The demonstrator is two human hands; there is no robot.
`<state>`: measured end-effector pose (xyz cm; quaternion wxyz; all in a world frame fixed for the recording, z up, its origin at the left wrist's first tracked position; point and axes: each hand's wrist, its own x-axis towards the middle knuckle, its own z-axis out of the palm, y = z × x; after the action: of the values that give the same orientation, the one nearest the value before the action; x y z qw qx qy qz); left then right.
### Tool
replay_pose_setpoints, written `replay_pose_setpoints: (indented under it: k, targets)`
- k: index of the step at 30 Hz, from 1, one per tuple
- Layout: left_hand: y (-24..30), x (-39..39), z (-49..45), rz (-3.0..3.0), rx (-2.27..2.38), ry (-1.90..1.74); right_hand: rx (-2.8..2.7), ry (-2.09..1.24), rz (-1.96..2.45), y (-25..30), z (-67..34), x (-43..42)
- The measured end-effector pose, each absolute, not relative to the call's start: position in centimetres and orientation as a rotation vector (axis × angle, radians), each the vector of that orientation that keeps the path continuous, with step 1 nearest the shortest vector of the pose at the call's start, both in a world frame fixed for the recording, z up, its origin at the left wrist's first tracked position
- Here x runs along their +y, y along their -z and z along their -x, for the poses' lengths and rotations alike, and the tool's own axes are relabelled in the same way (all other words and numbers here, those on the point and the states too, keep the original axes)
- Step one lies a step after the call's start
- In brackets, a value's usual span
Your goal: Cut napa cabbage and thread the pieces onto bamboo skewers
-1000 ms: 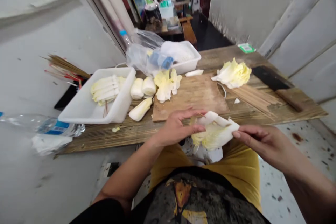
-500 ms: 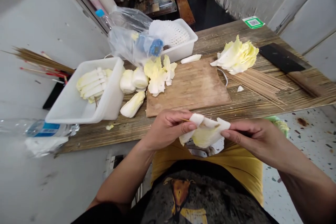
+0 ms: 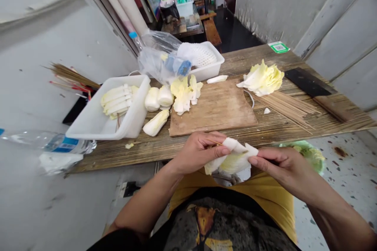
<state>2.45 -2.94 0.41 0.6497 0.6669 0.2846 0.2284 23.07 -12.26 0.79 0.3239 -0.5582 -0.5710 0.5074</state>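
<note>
Between my hands, above my lap, are pieces of napa cabbage leaf (image 3: 235,160). My left hand (image 3: 198,152) is closed on the leaf's left end and on a thin wooden skewer (image 3: 214,141) that runs into it. My right hand (image 3: 284,166) pinches the right edge of the leaf between thumb and fingers. Ahead of them lies a wooden cutting board (image 3: 220,106) with loose cabbage leaves (image 3: 185,94) on its left side. A pile of cabbage leaves (image 3: 263,77) rests by the board's right corner, partly over a bundle of bamboo skewers (image 3: 290,106).
A white bin (image 3: 88,119) with skewered cabbage stands left, beside cut cabbage chunks (image 3: 156,122). Behind are a plastic bag (image 3: 159,62) and a white tray (image 3: 218,66). A cleaver (image 3: 309,82) lies at the right. A green basin (image 3: 316,157) sits below the table edge.
My view has tilted up slightly, so the table things appear lower and a person shows in the background. Both hands keep hold of the cabbage; the leaf pieces look slightly closer together.
</note>
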Motion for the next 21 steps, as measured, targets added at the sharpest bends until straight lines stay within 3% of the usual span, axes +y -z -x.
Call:
replay_pose_setpoints:
  k: [8,21]
  targets:
    - [1.0,-2.8,-2.4,-1.403,0.577,-0.345,-1.199,-1.596,1.397,0.0,-22.9,-11.8]
    - [3.5,-2.6,-2.5,-1.201,0.725,-0.344,-1.406,-1.363,1.482,1.3,-22.7,-10.9]
